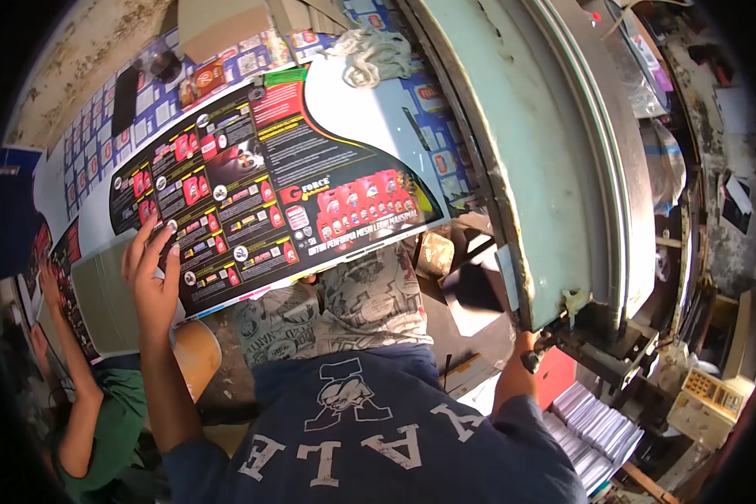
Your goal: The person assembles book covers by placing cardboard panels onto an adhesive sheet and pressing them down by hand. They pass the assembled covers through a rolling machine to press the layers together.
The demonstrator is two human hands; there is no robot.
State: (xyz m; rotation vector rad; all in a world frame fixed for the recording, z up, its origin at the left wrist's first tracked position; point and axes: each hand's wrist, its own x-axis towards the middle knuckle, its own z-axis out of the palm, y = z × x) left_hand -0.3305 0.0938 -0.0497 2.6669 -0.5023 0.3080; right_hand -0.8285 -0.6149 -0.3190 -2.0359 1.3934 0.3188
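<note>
My left hand (153, 260) lies with fingers spread on a large printed poster sheet (277, 168). The sheet is mostly black, with red product pictures and a white curved area, and reaches over the table's near edge above my lap. On the right, my right hand (522, 346) is at the near lower corner of a big pale-green metal machine (546, 185). It touches or is right beside a dark knob (531, 361); its fingers are mostly hidden there, so its grip cannot be made out.
A co-worker's arm (80, 370) in a green sleeve reaches onto printed sheets at the left. A white rag (370, 57), a black phone-like slab (126, 99) and cardboard (218, 25) lie on the table's far side. Paper stacks (596, 420) stand below the machine.
</note>
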